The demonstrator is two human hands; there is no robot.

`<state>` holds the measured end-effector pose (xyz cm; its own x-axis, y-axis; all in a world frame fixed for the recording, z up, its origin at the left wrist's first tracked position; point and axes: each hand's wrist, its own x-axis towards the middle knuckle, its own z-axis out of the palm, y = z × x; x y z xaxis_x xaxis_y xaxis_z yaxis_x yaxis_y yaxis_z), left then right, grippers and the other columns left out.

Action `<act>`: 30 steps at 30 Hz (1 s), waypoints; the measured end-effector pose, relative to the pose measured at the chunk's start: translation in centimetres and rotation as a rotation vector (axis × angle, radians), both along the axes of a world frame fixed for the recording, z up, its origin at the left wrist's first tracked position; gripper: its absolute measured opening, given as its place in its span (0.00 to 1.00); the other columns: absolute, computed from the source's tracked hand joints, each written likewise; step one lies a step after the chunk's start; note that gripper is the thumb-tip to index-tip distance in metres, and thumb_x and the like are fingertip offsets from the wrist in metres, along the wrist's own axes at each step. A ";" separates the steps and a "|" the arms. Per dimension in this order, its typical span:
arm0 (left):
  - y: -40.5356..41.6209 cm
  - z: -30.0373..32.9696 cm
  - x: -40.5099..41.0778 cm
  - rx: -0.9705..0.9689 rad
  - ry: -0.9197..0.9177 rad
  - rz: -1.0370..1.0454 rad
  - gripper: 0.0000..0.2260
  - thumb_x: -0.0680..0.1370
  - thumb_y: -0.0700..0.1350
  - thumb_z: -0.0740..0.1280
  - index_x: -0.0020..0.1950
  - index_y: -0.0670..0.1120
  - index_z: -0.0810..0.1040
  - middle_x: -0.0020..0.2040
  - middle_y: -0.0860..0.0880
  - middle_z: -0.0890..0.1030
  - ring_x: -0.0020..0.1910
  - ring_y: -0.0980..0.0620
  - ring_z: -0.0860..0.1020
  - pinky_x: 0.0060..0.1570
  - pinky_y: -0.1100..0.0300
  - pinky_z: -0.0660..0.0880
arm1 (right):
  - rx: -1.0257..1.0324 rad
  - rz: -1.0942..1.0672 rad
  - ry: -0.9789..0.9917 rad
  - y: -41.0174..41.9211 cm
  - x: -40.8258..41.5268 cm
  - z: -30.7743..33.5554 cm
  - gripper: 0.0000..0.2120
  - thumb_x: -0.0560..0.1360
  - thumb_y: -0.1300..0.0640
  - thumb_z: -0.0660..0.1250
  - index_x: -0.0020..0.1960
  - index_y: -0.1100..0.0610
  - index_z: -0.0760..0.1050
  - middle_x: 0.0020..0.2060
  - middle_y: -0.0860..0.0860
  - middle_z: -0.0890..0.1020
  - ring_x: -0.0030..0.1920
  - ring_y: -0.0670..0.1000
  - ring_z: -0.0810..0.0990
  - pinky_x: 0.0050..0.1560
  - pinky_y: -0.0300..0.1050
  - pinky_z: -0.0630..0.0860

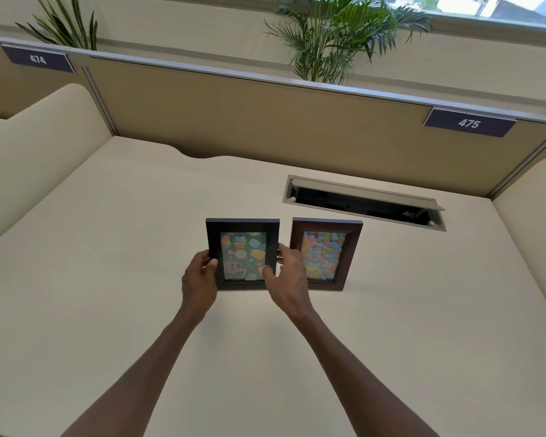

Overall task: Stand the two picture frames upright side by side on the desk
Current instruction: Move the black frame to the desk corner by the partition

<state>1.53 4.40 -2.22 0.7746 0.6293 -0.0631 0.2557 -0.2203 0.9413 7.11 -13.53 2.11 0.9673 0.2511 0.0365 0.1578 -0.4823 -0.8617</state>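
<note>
Black frame (242,253) upright on worktop (108,263), just left of standing brown frame (326,253) | left hand (199,280), right hand (289,274) pinched its side edges, likely steadying and aligning it.

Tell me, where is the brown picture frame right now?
The brown picture frame stands upright mid-desk, right of the black frame held in both hands, just before the open cable hatch.
</note>
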 end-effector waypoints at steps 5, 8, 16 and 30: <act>1.3 1.1 -0.6 -0.081 -0.050 0.016 0.11 0.83 0.43 0.59 0.63 0.45 0.76 0.59 0.44 0.82 0.59 0.42 0.80 0.57 0.46 0.78 | 0.108 0.081 0.076 0.7 0.2 0.4 0.27 0.76 0.59 0.71 0.71 0.51 0.64 0.56 0.46 0.76 0.50 0.37 0.77 0.38 0.22 0.73; 2.2 2.0 -0.9 -0.103 -0.068 0.017 0.11 0.84 0.43 0.59 0.64 0.46 0.76 0.59 0.43 0.81 0.60 0.41 0.79 0.60 0.42 0.77 | 0.140 0.134 0.127 1.2 0.8 0.2 0.27 0.76 0.59 0.71 0.67 0.46 0.61 0.50 0.43 0.77 0.45 0.34 0.78 0.33 0.26 0.75; 5.8 3.2 -0.3 -0.041 -0.065 -0.005 0.11 0.83 0.43 0.60 0.62 0.47 0.77 0.57 0.45 0.83 0.57 0.42 0.80 0.53 0.49 0.76 | 0.166 0.280 0.253 4.9 3.1 0.5 0.19 0.76 0.53 0.71 0.63 0.45 0.67 0.48 0.36 0.78 0.48 0.37 0.81 0.40 0.29 0.77; 18.8 4.0 6.1 -0.063 -0.075 -0.022 0.12 0.83 0.42 0.61 0.64 0.44 0.78 0.58 0.44 0.83 0.58 0.40 0.80 0.62 0.38 0.75 | 0.239 0.331 0.528 17.9 10.6 2.0 0.42 0.65 0.22 0.58 0.69 0.46 0.74 0.65 0.42 0.77 0.60 0.44 0.76 0.55 0.42 0.69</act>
